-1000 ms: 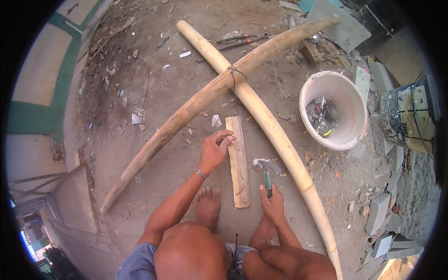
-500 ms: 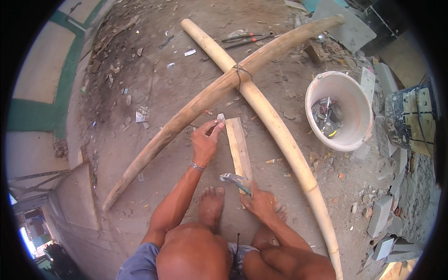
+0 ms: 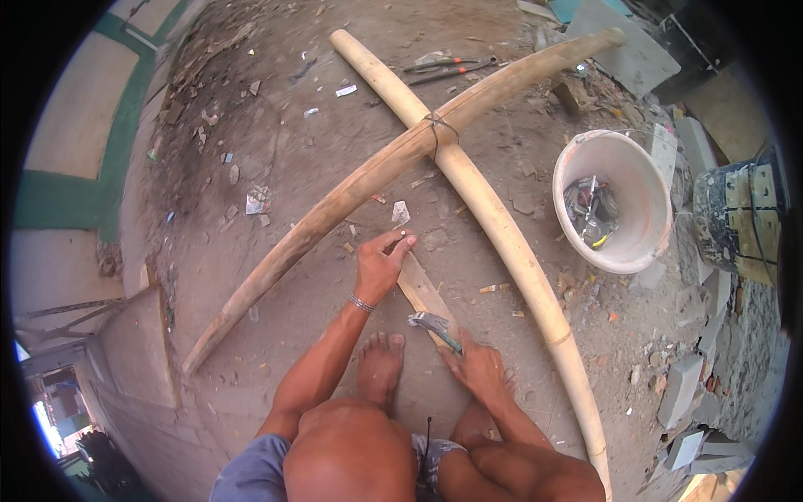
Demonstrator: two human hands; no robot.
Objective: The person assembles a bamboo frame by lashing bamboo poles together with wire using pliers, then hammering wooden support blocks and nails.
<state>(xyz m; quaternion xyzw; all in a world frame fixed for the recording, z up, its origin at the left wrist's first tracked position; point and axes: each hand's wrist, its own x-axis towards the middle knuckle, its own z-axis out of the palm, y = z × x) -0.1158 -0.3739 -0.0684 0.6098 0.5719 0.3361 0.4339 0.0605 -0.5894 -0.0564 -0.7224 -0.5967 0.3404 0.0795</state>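
Observation:
A short wooden board (image 3: 425, 291) lies on the ground in front of my feet, slanting away to the left. At its far end my left hand (image 3: 381, 263) pinches a small nail (image 3: 403, 234) between thumb and forefinger, with its pale head showing on top. My fingers cover that end of the board. A claw hammer (image 3: 430, 322) is gripped in my right hand (image 3: 477, 366), which is low over the near part of the board. The metal hammer head points left, above the wood. The handle is greenish and mostly hidden in my fist.
Two long bamboo poles (image 3: 493, 226), tied with wire (image 3: 438, 125), cross beyond and right of the board. A white bucket (image 3: 569, 180) with tools stands at right, beside a paint-stained bucket (image 3: 726, 222). Pincers (image 3: 456, 69) lie farther off. Rubble (image 3: 682, 389) lines the right side.
My left hand has come from beside the board onto its far end. That end of the board has swung left. The hammer and my right hand have shifted slightly right.

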